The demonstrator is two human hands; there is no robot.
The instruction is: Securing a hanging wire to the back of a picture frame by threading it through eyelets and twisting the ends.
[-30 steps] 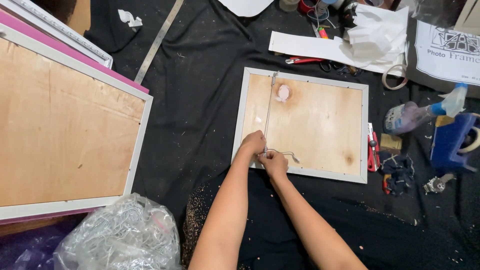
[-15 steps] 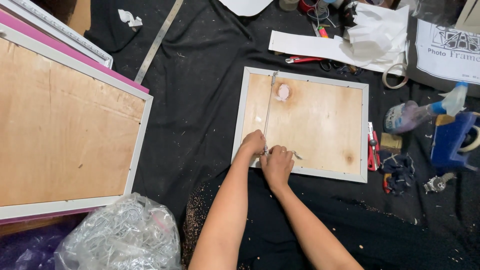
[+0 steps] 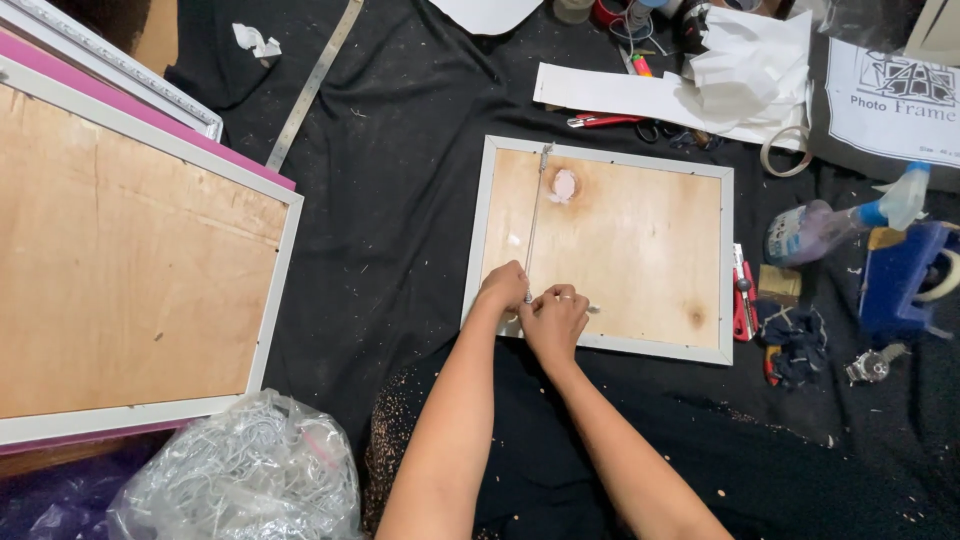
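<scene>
Your left hand (image 3: 503, 288) and right hand (image 3: 553, 318) both pinch the lower end of the thin metal wire (image 3: 533, 225) on the small frame's plywood back (image 3: 640, 240), whose top end looks fixed, so this lower end seems left to fasten.

A black cloth (image 3: 400, 200) strewn with wood crumbs covers the floor under even light.

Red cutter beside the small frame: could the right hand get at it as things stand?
Probably yes. The red cutter lies uncovered on the black cloth along the small frame, right-hand edge; nothing stands between it and the right hand.
</scene>
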